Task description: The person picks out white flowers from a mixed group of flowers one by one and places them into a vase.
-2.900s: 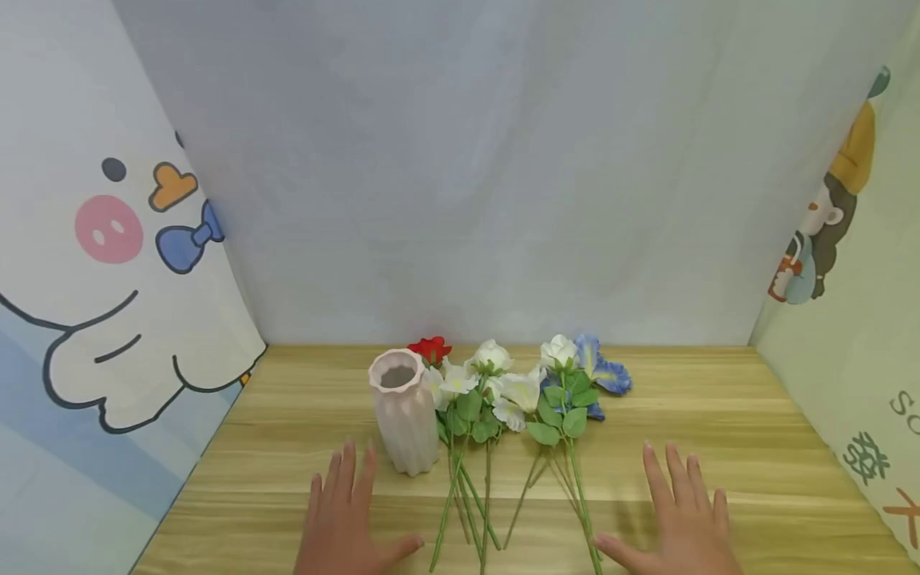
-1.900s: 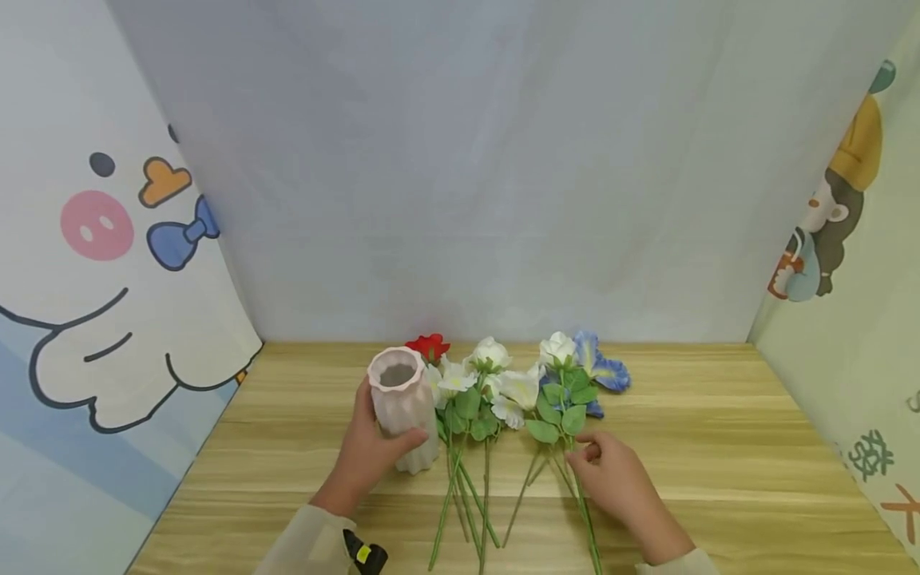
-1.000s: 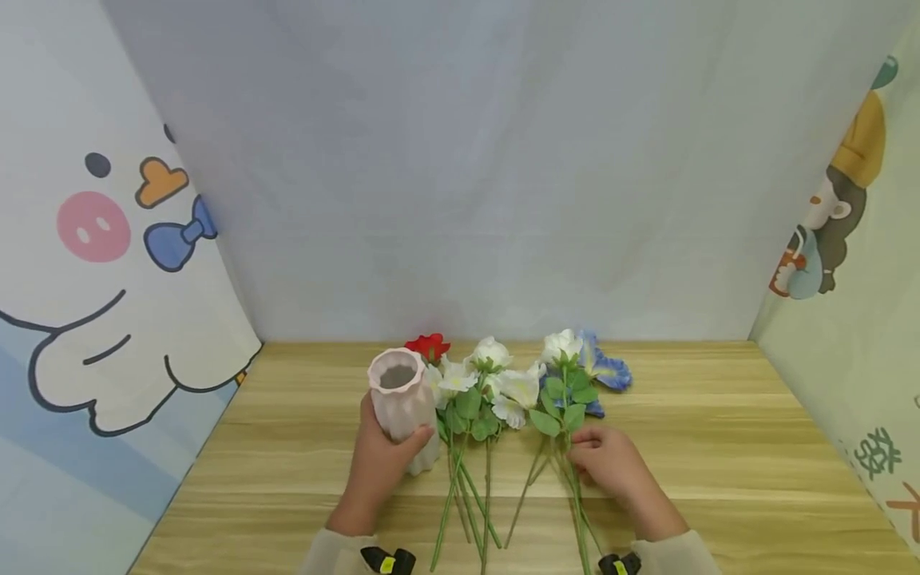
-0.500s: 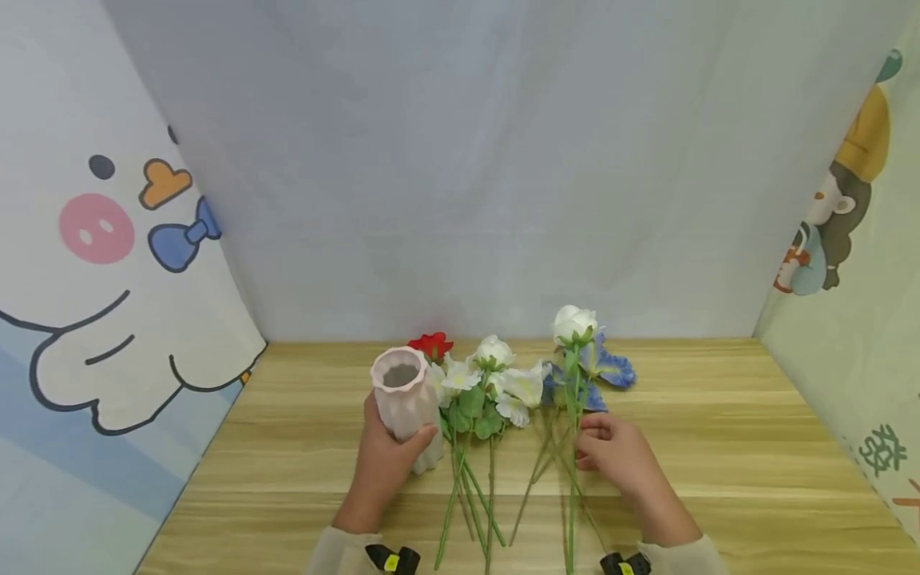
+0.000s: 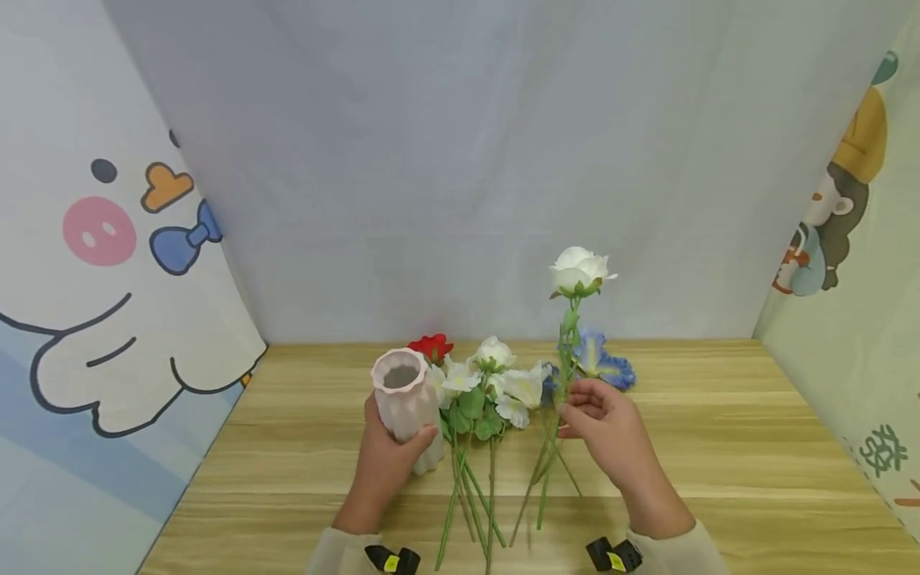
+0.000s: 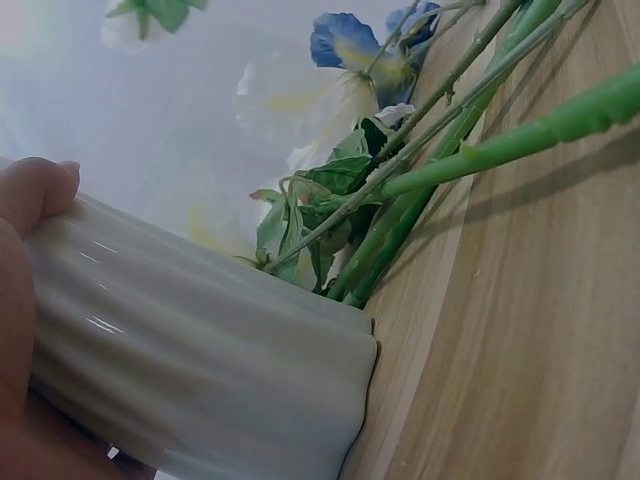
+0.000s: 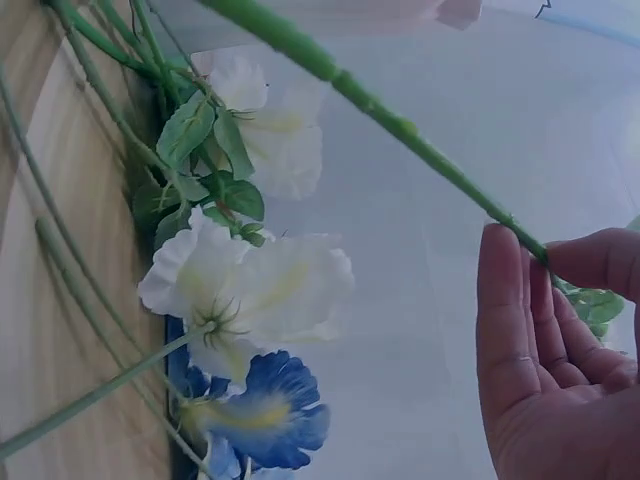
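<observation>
One rose [image 5: 579,273] pinched by its stem [image 7: 370,105] in my right grip [image 5: 611,431]; left grip [image 5: 386,465] wraps vase [image 5: 406,409]. Slack pinch, I judge, could let top-heavy rose tip.

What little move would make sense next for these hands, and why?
Probably the right hand should bring the white rose over to the vase, ready to go in stem first. It pinches the rose by its stem, bloom end up, while the left hand grips the vase, which stands upright with its opening uncovered.
</observation>
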Available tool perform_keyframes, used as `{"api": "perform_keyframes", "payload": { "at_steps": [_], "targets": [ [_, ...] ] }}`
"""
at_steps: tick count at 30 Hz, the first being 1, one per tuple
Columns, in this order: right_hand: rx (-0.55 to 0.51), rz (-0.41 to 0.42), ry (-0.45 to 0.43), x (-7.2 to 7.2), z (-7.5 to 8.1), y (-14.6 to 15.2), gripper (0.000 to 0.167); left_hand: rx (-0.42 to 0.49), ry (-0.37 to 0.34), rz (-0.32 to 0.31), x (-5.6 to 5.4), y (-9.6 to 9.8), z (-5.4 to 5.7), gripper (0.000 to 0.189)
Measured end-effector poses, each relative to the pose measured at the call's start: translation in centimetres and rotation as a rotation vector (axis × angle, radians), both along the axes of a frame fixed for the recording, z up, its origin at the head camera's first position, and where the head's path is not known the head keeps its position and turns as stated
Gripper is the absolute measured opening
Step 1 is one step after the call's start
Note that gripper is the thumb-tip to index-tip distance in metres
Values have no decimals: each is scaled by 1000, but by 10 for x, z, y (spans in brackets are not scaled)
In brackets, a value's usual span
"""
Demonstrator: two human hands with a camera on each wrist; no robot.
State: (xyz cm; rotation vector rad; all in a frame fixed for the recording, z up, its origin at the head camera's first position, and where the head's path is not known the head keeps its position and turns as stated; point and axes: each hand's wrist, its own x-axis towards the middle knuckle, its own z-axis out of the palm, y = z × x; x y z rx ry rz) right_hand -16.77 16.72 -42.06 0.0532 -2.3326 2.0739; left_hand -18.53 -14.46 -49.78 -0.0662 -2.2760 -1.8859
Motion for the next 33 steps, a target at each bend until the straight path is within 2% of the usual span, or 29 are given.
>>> {"api": "perform_keyframes", "payload": {
  "at_steps": [10, 20, 27, 33],
  "targets": [
    [-56, -12, 159, -8, 28, -20, 28, -8, 23, -11, -3, -1, -5, 98],
    [-120, 11, 260, -14, 50, -41, 22, -9, 10, -7, -2, -1, -4, 97],
    [-261, -18, 356, -21, 63, -54, 23, -15, 15, 0, -4, -2, -4, 97],
    [-370, -6, 439, -28, 75, -65, 23, -20, 17, 6, -3, -1, -2, 97]
  ]
}}
